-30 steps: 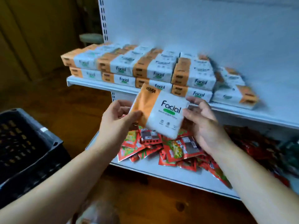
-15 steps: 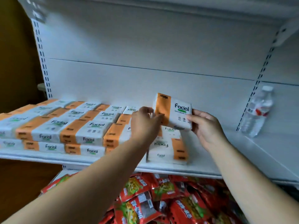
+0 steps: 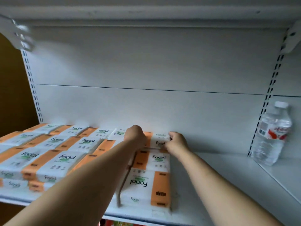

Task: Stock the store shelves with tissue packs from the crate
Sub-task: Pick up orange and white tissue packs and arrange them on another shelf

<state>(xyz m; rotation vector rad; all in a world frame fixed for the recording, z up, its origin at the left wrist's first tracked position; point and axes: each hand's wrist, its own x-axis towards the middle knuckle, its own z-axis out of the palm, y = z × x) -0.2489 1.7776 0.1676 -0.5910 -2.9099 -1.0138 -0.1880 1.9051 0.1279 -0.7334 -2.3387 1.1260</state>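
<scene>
The tissue pack (image 3: 160, 141) sits at the rear of the rightmost column on the shelf (image 3: 219, 185), close to the back panel (image 3: 146, 108), label facing forward. It is held at both ends. The left hand (image 3: 136, 136) is curled over the orange end, its fingertips hidden. The right hand (image 3: 176, 142) pinches the white end between bent fingers and thumb. A grip at both ends probably keeps the soft pack square while it is aligned with the column.

In front of it lie two more packs. The nearest, the front pack (image 3: 143, 185), is turned the opposite way and reaches almost to the shelf lip. To the left, the stocked rows (image 3: 65, 159) are two layers deep and butt against this column, leaving no sideways room there.

To the right the shelf is bare as far as the slotted upright (image 3: 267, 111). Beyond it stands a water bottle (image 3: 273, 136), well apart from the packs. The upper shelf (image 3: 146, 13) leaves ample height for withdrawing the arms. The crate is out of view.
</scene>
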